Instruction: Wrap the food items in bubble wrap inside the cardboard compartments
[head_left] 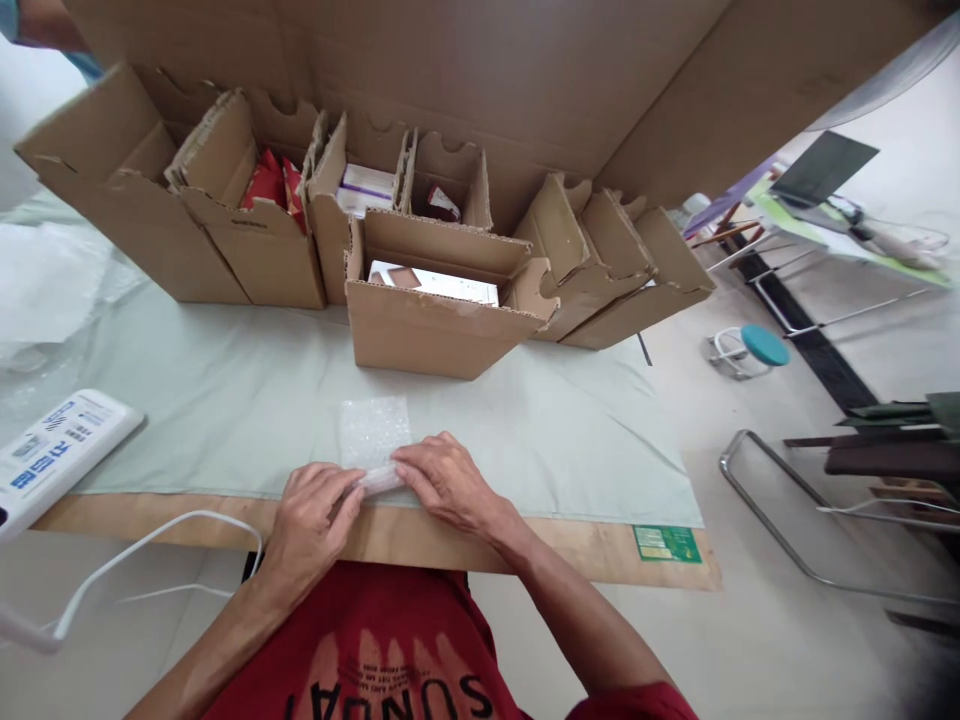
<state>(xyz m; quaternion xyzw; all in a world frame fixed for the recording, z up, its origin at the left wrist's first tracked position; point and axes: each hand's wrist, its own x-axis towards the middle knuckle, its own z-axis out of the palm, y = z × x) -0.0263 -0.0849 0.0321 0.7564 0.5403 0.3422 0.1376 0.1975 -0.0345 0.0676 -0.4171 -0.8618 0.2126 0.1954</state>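
Observation:
A small sheet of clear bubble wrap (pixel 373 425) lies on the pale green cloth (pixel 570 430) close to the table's front edge. Its near end is rolled up, and both hands pinch that roll. My left hand (pixel 319 505) grips the roll's left end between thumb and fingers. From the right, my right hand (pixel 442 480) closes its thumb and fingertips on the other end. Whether anything lies inside the roll, I cannot make out. Just beyond stands an open cardboard box (pixel 420 335) with a white carton (pixel 442 283) in it.
Several open cardboard bins (pixel 259 260) line the back, some with red packets (pixel 270 185) or white boxes (pixel 367 185). A white device (pixel 60 450) with blue print lies at left, near a white cable (pixel 172 520). Crumpled plastic (pixel 52 285) is behind it. A teal stool (pixel 763 345) stands at right.

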